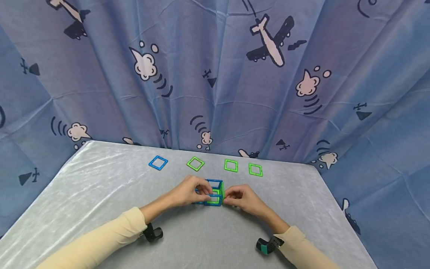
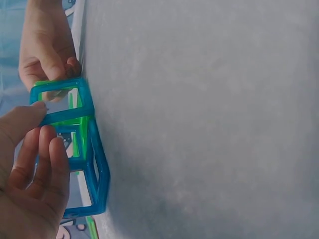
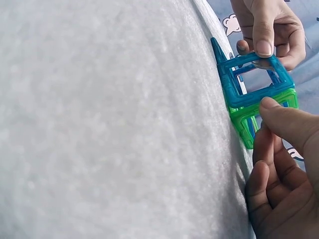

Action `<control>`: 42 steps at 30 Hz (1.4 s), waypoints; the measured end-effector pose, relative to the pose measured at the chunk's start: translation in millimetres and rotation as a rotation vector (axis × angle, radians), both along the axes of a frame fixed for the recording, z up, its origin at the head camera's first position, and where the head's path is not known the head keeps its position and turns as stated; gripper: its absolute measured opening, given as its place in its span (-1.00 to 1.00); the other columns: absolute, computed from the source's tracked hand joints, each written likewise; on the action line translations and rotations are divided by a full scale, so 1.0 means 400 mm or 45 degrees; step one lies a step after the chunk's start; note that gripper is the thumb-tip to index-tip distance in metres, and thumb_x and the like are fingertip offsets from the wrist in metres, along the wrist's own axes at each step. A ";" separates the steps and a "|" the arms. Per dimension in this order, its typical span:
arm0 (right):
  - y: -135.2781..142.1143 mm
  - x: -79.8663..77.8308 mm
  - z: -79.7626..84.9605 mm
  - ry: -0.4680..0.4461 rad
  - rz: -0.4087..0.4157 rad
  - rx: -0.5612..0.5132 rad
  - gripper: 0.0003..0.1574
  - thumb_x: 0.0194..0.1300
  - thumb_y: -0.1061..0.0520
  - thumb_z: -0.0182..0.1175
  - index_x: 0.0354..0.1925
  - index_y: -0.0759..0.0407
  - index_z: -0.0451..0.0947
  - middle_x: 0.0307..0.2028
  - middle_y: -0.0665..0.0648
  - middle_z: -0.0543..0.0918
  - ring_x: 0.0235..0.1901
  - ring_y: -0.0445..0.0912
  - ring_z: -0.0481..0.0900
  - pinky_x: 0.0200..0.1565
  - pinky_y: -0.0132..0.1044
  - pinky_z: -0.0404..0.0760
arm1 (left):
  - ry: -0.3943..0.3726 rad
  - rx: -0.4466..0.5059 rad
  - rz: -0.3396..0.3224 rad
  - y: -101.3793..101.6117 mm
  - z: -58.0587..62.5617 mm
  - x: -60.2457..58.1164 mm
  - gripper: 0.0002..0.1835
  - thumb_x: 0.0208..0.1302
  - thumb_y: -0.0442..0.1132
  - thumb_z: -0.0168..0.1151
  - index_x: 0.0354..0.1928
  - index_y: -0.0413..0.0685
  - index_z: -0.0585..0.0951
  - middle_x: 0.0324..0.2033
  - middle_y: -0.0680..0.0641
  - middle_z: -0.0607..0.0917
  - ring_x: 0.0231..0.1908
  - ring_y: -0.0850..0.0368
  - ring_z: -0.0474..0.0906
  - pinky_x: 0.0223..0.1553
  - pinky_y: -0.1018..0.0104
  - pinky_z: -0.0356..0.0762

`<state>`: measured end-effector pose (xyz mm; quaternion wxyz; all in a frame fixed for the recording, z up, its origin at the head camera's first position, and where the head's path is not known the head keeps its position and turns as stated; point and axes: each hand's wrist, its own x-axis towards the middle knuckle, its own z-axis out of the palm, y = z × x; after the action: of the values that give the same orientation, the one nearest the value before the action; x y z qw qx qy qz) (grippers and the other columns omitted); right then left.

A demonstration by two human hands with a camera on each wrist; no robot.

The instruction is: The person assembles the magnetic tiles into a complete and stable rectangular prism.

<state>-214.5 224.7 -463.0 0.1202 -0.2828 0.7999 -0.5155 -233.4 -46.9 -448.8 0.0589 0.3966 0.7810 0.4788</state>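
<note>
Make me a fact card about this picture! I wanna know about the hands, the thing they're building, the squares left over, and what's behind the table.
left hand: pinches a blue edge of the box
right hand: thumb and fingers at the box's green end
box: blue and green see-through frames joined together
loose pieces: four, lying flat; blue square at far left, then three green squares
table: covered in pale grey cloth
behind: blue curtain with planes and clouds
</note>
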 end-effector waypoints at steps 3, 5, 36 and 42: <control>0.000 0.000 0.000 0.005 0.004 -0.009 -0.87 0.32 0.33 0.36 -0.14 0.30 0.72 -0.41 0.21 0.68 -0.51 -0.03 0.51 -0.53 -0.36 0.49 | 0.004 0.009 -0.008 -0.002 0.001 0.000 -0.84 0.16 -0.45 0.50 -0.31 -0.04 0.75 -0.39 0.17 0.71 -0.39 0.30 0.65 -0.30 0.34 0.65; 0.000 0.000 0.000 0.009 0.007 -0.014 -0.88 0.32 0.33 0.36 -0.15 0.29 0.72 -0.41 0.22 0.68 -0.51 -0.01 0.50 -0.53 -0.37 0.49 | 0.007 0.012 -0.013 -0.003 0.002 0.000 -0.84 0.17 -0.45 0.50 -0.30 -0.04 0.75 -0.38 0.16 0.71 -0.38 0.30 0.65 -0.30 0.34 0.65; -0.004 0.002 0.004 0.024 0.007 0.013 -0.86 0.36 0.33 0.33 -0.12 0.21 0.74 -0.37 0.17 0.71 -0.50 -0.02 0.52 -0.53 -0.32 0.51 | 0.025 -0.006 -0.053 -0.004 0.001 -0.009 -0.83 0.17 -0.43 0.51 -0.31 0.00 0.75 -0.36 0.18 0.69 -0.36 0.30 0.64 -0.29 0.34 0.64; -0.004 0.002 0.002 0.044 0.011 0.005 -0.86 0.36 0.32 0.33 -0.12 0.24 0.73 -0.38 0.17 0.70 -0.51 -0.01 0.51 -0.53 -0.35 0.50 | -0.049 0.022 -0.048 -0.006 -0.001 -0.009 -0.84 0.16 -0.43 0.51 -0.29 -0.03 0.76 -0.38 0.17 0.72 -0.37 0.26 0.66 -0.26 0.30 0.65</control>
<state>-213.8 223.3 -462.2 0.1092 -0.2950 0.8016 -0.5084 -237.1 -49.3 -449.3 0.0793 0.4026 0.7679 0.4919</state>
